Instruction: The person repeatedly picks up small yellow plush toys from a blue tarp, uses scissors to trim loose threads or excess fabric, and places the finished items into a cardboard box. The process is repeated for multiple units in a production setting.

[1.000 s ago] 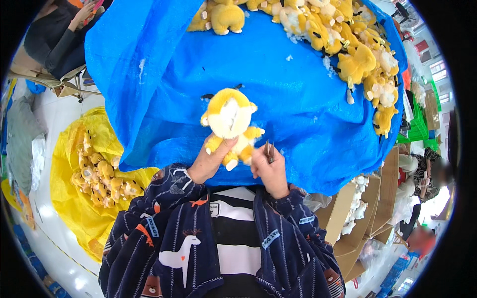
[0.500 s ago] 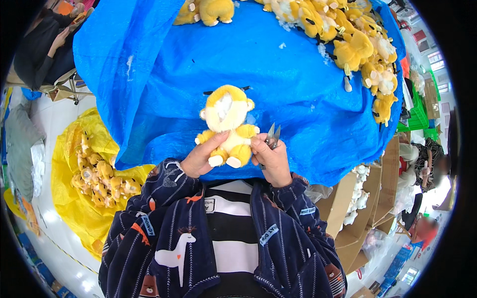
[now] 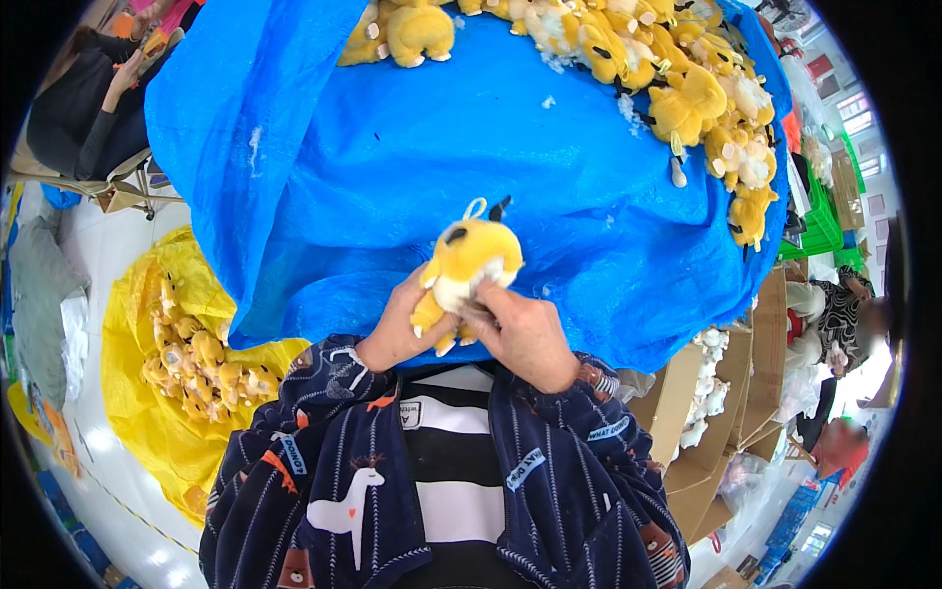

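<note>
Fur (image 3: pixel 469 243), yellow on top and white below, is covering a small soft toy (image 3: pixel 453 293). The toy is being held up between the person's two hands, over the near edge of a big blue sheet (image 3: pixel 392 147). A pale loop (image 3: pixel 475 207) and a black bit (image 3: pixel 501 208) are sticking up from its top, and its little feet are peeking out below. The left hand (image 3: pixel 400 324) is holding the toy low on its left side, with the thumb lying across the front; its other fingers are mostly hiding, so I cannot tell how they are bending. The right hand (image 3: pixel 530 336) is coming in from the other side, and its thumb and front fingers are pinching the white part; I cannot tell what the rest are doing. More yellow toys (image 3: pixel 687 103) are lying in a heap along the far right of the sheet, and white fluff (image 3: pixel 551 102) is resting near them. To the left, a yellow bag (image 3: pixel 177 452) is holding a bunch of yellow toys too. To the right, a cardboard box (image 3: pixel 692 501) is holding white things (image 3: pixel 703 393). At the upper left, another person (image 3: pixel 78 118) is sitting.
</note>
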`<state>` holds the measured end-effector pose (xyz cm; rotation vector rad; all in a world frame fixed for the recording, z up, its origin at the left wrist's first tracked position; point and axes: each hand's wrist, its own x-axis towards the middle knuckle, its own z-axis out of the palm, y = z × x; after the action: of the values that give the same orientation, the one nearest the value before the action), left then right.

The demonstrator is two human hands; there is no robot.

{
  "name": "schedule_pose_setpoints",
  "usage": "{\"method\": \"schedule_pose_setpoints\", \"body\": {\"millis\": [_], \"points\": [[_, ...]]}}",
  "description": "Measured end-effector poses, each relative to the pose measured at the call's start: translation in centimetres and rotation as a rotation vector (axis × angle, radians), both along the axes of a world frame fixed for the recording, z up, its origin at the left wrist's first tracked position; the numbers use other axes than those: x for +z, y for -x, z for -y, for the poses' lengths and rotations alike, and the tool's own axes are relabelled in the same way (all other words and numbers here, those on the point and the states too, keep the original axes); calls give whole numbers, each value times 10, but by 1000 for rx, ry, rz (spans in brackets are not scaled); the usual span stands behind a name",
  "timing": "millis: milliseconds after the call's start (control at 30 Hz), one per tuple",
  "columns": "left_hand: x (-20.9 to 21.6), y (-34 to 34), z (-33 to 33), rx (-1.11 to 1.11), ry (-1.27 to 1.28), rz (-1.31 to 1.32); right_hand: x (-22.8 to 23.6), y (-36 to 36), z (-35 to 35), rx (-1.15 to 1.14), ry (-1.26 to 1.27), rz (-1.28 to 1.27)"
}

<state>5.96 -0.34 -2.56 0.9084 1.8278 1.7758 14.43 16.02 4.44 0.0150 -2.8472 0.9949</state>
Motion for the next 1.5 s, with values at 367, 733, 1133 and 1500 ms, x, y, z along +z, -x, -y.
{"method": "schedule_pose_setpoints", "body": {"millis": [367,733,1133,1500], "points": [[-13,3,-1,-124,-51,13,1,-3,2,89,222,259],[-1,-1,1,-110,128,-276,-7,-12,-3,190,186,154],[25,1,-6,-6,344,-477,-24,-12,2,199,492,117],[37,7,1,136,424,-883,11,-11,-22,-142,145,-80]]}}
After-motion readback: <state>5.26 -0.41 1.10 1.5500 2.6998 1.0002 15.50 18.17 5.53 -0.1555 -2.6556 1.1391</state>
